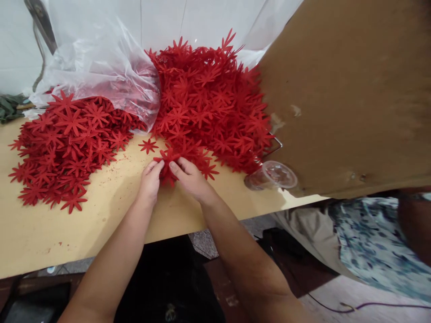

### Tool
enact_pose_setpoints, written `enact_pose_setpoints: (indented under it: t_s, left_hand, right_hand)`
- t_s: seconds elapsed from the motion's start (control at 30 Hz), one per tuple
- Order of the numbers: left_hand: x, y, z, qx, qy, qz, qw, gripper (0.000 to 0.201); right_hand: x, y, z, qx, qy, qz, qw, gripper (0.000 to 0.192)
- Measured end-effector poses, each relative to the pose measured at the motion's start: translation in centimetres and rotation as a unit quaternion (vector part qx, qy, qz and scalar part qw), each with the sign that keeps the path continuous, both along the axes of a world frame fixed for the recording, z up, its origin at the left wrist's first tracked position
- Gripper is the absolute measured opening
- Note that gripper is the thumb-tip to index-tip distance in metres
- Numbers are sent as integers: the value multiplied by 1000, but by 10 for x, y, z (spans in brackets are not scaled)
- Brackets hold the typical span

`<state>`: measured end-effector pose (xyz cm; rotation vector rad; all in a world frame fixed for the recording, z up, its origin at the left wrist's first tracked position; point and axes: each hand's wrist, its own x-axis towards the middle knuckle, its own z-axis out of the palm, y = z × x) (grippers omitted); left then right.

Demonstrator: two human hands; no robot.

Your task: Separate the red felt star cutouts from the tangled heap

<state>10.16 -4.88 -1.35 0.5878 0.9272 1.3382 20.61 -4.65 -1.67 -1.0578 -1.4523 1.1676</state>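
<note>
Between my two hands is a red artificial flower (pixel 169 155) with narrow petals, pinched by its edges just above the table (pixel 128 193). My left hand (pixel 152 177) closes thumb and fingers on its left side. On its right side, my right hand (pixel 189 176) grips with the thumb on top. Behind the hands rises a large heap of similar red flowers (pixel 208 98). A second heap of red flowers (pixel 67 148) lies to the left. One loose flower (pixel 147 146) rests on the table just beyond my left hand.
A clear plastic bag (pixel 101 67) drapes over the left heap. To the right, a clear plastic cup (pixel 274 175) lies tilted beside a large brown board (pixel 346 89). Another person's patterned clothing (pixel 377 237) shows at the lower right. Green leaves (pixel 10 107) lie at the far left.
</note>
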Motion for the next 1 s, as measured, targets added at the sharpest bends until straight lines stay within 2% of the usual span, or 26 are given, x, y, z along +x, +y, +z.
enact_pose_setpoints:
  t_s: [0.1, 0.27, 0.47, 0.63, 0.73, 0.87, 1.0]
  left_hand:
    - [-2, 3, -2, -23, 2, 43, 999, 7]
    - [-8, 9, -4, -55, -43, 82, 994, 6]
    - [-13, 10, -1, -60, -61, 57, 995, 4]
    - [-14, 5, 9, -59, -72, 29, 995, 17]
    - [-12, 3, 12, -64, -41, 12, 997, 23]
    - [-11, 3, 8, -65, 0, 34, 997, 19]
    - [-10, 3, 6, -48, 29, 15, 998, 31]
  right_hand:
    - [3, -2, 2, -40, 37, 32, 998, 36]
    - [4, 1, -4, -74, 74, -54, 993, 33]
    - [8, 1, -1, -78, 49, -97, 991, 33]
    - [12, 0, 3, -75, 58, -109, 989, 38]
    - [13, 1, 1, -81, 101, -108, 986, 38]
    - [15, 3, -1, -122, 153, -89, 977, 41]
    - [16, 6, -2, -113, 152, -120, 975, 41]
